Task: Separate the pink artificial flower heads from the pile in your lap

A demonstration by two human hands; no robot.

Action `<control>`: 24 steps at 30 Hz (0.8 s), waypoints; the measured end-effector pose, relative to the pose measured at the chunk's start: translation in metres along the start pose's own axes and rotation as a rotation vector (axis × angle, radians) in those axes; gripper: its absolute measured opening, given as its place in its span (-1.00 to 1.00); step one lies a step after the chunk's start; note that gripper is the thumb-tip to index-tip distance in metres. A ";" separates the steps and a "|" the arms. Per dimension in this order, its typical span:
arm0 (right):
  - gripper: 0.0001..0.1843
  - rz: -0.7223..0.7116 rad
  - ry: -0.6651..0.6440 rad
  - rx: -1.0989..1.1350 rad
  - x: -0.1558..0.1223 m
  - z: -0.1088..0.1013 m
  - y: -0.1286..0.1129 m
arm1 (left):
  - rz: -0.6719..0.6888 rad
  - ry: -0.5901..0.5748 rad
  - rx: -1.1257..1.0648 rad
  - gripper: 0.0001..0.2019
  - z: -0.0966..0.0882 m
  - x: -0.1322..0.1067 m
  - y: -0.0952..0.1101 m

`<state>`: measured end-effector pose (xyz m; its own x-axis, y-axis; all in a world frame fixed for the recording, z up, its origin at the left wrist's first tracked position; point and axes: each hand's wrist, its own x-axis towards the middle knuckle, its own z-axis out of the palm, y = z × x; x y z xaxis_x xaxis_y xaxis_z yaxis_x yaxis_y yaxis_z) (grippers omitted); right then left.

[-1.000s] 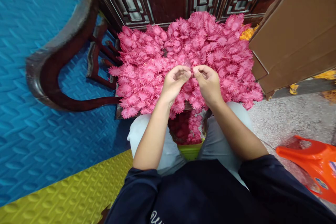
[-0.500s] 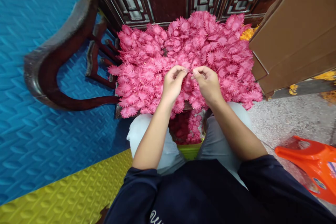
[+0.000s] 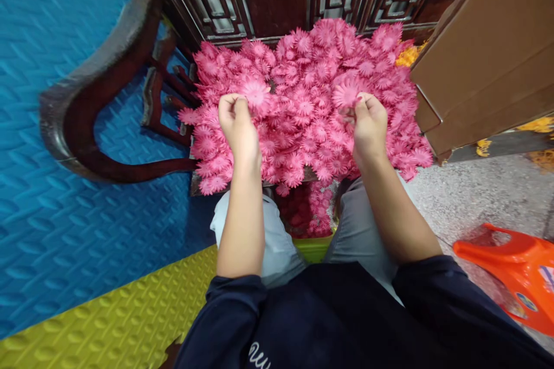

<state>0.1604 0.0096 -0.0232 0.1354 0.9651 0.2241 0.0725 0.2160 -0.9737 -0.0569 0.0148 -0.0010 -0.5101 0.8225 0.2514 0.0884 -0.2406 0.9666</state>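
A thick heap of pink artificial flowers (image 3: pixel 303 144) covers the seat in front of me. My left hand (image 3: pixel 237 121) is above the heap's left part, thumb and finger pinched on the edge of a pink flower (image 3: pixel 255 93). Over the right part, my right hand (image 3: pixel 370 124) pinches another pink flower (image 3: pixel 345 94), its petals spread toward the middle. The two hands are well apart. Both held flowers look larger and paler than those beneath them.
A dark wooden armrest (image 3: pixel 99 167) curves out at the left. At the right stands a cardboard box (image 3: pixel 489 52) with orange bits nearby. Between my knees sits a green container (image 3: pixel 314 249) with pink flowers. An orange plastic stool (image 3: pixel 515 271) is at lower right.
My hands were close together at the middle of the heap. They have moved apart, left and right, and a pink flower now shows in each.
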 end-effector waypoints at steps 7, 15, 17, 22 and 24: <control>-0.47 0.221 0.084 0.130 0.004 0.010 0.009 | -0.178 -0.205 -0.145 -0.76 0.011 -0.020 0.009; -0.65 0.038 -0.120 0.077 -0.026 0.047 -0.034 | -0.371 -0.370 -0.271 -0.75 0.019 -0.030 0.013; -0.69 0.022 -0.140 0.070 -0.029 0.050 -0.038 | -0.429 -0.424 -0.334 -0.73 0.020 -0.031 0.013; -0.71 0.004 -0.133 0.076 -0.028 0.048 -0.038 | -0.570 -0.554 -0.528 -0.76 0.019 -0.034 0.019; -0.69 -0.011 -0.123 0.067 -0.027 0.046 -0.040 | -0.590 -0.569 -0.549 -0.77 0.018 -0.035 0.021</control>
<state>0.1084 -0.0183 0.0073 0.0126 0.9725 0.2326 0.0066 0.2325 -0.9726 -0.0213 -0.0096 0.0112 0.1557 0.9782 -0.1377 -0.5305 0.2004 0.8237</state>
